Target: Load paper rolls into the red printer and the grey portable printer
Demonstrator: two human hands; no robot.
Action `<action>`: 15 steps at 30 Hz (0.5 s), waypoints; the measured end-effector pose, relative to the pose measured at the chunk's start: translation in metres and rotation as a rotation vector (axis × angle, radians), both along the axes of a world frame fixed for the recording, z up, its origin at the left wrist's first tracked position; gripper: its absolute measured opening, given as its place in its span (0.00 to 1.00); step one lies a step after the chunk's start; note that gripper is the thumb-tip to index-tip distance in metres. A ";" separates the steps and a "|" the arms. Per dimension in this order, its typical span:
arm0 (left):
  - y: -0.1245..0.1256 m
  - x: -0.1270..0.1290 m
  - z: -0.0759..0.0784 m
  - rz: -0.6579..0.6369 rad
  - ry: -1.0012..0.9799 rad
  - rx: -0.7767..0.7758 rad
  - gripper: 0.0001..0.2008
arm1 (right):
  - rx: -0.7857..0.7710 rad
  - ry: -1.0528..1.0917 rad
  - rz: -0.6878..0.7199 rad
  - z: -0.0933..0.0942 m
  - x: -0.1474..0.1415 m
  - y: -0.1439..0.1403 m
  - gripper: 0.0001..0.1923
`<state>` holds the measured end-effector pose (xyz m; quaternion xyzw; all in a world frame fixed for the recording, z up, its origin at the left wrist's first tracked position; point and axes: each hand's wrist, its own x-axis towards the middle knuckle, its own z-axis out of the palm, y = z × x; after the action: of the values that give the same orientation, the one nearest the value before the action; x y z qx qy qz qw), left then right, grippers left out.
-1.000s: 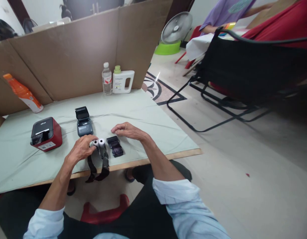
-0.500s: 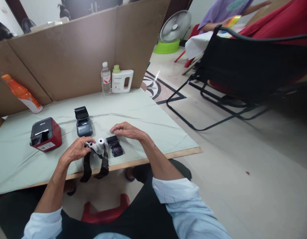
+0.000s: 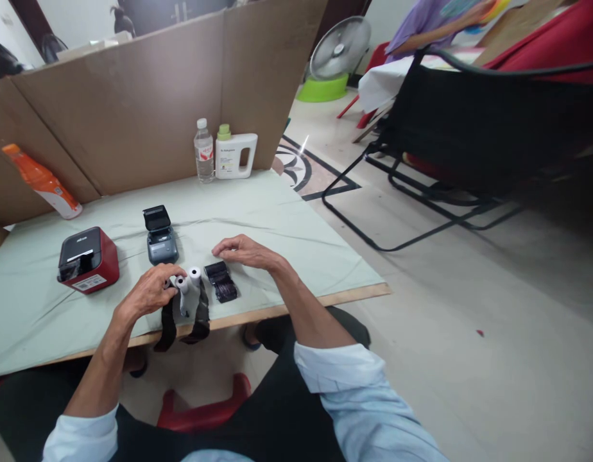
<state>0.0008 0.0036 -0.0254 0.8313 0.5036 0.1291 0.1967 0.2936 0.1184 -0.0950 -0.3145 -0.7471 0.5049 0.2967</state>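
My left hand [image 3: 152, 290] is closed at the leftmost paper roll [image 3: 168, 283], which its fingers partly hide. Its fingertips reach the middle white paper roll [image 3: 181, 284], standing upright with a short tail hanging down its front. A third paper roll [image 3: 195, 276] stands just to the right, its dark strip [image 3: 201, 317] trailing over the table edge. Another dark strip [image 3: 168, 326] hangs below my left hand. My right hand [image 3: 246, 250] is open, fingers stretched out low over the table, holding nothing. Nearest to it lies a dark roll [image 3: 221, 282], partly unrolled.
Behind the rolls sits a small label printer [image 3: 162, 245] with its lid up. A red and black printer [image 3: 89, 260] stands at left. An orange bottle [image 3: 43, 181], a water bottle [image 3: 205, 154] and a white jug [image 3: 233, 156] stand by the cardboard wall [image 3: 133, 109].
The middle roll has straightened, and its strip now hangs down the front instead of running rightward. My left hand has shifted slightly; my right hand stays put.
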 end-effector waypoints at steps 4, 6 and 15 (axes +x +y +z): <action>-0.001 0.001 -0.002 0.026 0.008 0.052 0.19 | 0.001 0.003 0.003 0.001 0.000 -0.001 0.14; -0.003 0.002 -0.003 0.021 0.005 0.073 0.19 | 0.002 0.007 0.007 0.001 0.000 -0.001 0.14; -0.011 0.009 0.000 -0.060 0.079 0.145 0.20 | 0.003 0.011 0.020 -0.001 -0.002 -0.001 0.13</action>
<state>0.0098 -0.0078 -0.0252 0.8624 0.4754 0.1263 0.1196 0.2919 0.1173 -0.0956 -0.3038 -0.7493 0.5085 0.2962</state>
